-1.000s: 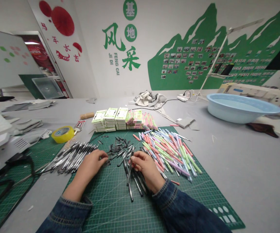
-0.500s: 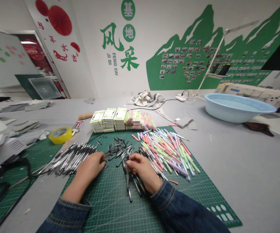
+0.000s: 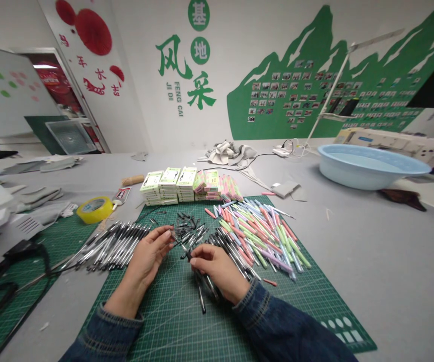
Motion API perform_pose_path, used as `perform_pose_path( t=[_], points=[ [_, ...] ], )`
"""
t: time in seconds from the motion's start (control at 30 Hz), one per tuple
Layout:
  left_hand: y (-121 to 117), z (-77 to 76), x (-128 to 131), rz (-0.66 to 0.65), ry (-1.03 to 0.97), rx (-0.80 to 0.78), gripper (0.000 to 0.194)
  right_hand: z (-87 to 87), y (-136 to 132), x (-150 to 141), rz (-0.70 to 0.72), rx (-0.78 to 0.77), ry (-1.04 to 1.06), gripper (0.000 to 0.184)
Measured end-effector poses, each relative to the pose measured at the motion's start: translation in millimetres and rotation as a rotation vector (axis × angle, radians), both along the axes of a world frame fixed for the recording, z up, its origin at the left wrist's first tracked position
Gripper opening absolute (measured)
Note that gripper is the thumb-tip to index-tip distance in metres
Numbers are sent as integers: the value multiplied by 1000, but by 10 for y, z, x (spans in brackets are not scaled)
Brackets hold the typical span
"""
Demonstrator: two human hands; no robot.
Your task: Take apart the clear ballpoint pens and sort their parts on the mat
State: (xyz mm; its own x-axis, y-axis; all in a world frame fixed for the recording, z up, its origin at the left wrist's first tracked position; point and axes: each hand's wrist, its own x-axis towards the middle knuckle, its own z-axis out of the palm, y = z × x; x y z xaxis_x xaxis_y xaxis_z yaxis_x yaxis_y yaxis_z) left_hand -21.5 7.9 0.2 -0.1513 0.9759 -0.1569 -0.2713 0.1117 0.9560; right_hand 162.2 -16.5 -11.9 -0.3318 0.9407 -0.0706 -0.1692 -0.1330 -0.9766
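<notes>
My left hand [image 3: 151, 256] is raised over the cutting mat [image 3: 168, 322], thumb and forefinger pinched on something too small to make out. Facing it, my right hand [image 3: 219, 269] grips a black pen [image 3: 188, 254] whose end points toward the left fingertips. Loose black pens [image 3: 201, 296] lie under and beside the right hand. Just beyond both hands is a scatter of small black pen caps [image 3: 189, 223]. Clear-barrelled pens [image 3: 119, 246] are heaped left of my left hand. Coloured pens [image 3: 262, 231] form a wide pile to the right, with black pens [image 3: 232, 246] along its near side.
Stacked small boxes [image 3: 170, 183] stand at the mat's far edge. A yellow tape roll [image 3: 95, 210] is at the left, near a white machine [image 3: 9, 231]. A blue basin [image 3: 371, 166] sits at the right. Crumpled cloth [image 3: 228, 152] lies at the back.
My left hand has lifted and moved slightly right and away, its fingertips now pinched. My right hand has shifted slightly left and lower, and the pen in it has swung from upright to tilted leftward.
</notes>
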Motion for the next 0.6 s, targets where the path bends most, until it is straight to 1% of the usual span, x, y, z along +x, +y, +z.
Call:
perform_pose_path(
  t=[0.1,0.3,0.47,0.6],
  points=[
    [-11,8,14,-27,-19,-8,35,13,2,-6,0,1,7,14],
    [-58,37,69,-100,59,46,31,25,6,-2,-14,-9,21,13],
    [-85,1,122,-167,103,76,25,-26,14,6,-18,3,15,8],
    [-103,-31,155,-212,120,86,19,-1,-2,5,-20,13,3,4]
  ],
)
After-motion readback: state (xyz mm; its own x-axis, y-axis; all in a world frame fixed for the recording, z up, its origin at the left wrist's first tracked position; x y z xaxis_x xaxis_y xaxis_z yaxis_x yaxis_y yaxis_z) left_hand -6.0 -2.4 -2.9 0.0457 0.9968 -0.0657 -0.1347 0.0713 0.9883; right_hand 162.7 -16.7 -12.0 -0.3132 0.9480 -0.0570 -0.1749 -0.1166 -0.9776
